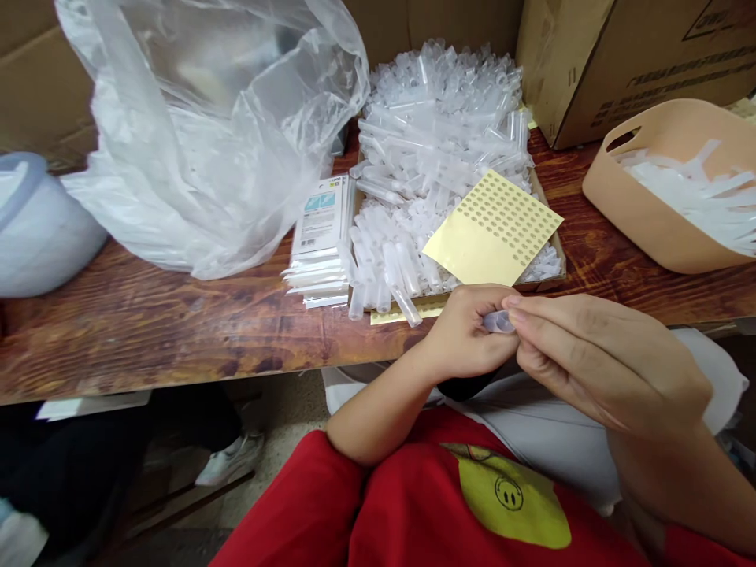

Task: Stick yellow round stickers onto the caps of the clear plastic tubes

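My left hand (469, 329) is wrapped around a small translucent plastic tube (498, 321), whose end pokes out between thumb and fingers. From the right, my right hand (614, 358) closes its fingertips at that end of the tube; its thumb is mostly hidden. Just beyond my hands, a yellow sheet of small printed round stickers (496, 224) lies tilted on a heap of similar clear tubes (437, 150). The heap fills a shallow cardboard tray (546, 282). A few loose tubes hang over the tray's near edge.
Left of the tray is a stack of flat printed packets (322, 228), beside a large clear plastic bag (201, 173). A pale tub (50, 236) stands far left. At right are a beige basket (655, 224) of white strips and a cardboard box (638, 71). Another person's shoe (227, 463) shows below the table.
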{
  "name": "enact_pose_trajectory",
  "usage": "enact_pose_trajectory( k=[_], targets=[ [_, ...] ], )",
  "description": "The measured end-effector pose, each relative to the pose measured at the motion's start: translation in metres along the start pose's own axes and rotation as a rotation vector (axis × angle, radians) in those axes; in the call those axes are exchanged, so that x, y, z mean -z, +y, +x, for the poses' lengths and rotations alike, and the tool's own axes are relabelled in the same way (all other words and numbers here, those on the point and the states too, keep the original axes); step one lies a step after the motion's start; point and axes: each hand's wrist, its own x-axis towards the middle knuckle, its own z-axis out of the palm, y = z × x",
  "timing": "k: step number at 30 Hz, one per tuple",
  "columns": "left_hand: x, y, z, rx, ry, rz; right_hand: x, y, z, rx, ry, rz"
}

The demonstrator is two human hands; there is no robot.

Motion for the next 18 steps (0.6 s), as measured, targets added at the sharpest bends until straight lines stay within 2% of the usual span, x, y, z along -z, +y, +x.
enact_pose_trajectory(
  k=[10,18],
  targets=[
    [0.002,-0.001,-0.002,0.018,0.002,0.005,0.002,0.004,0.003,-0.001,-0.071,0.060],
    [-0.001,-0.008,-0.004,0.149,0.037,-0.008,-0.008,0.002,0.002,-0.075,-0.026,0.069]
  ],
)
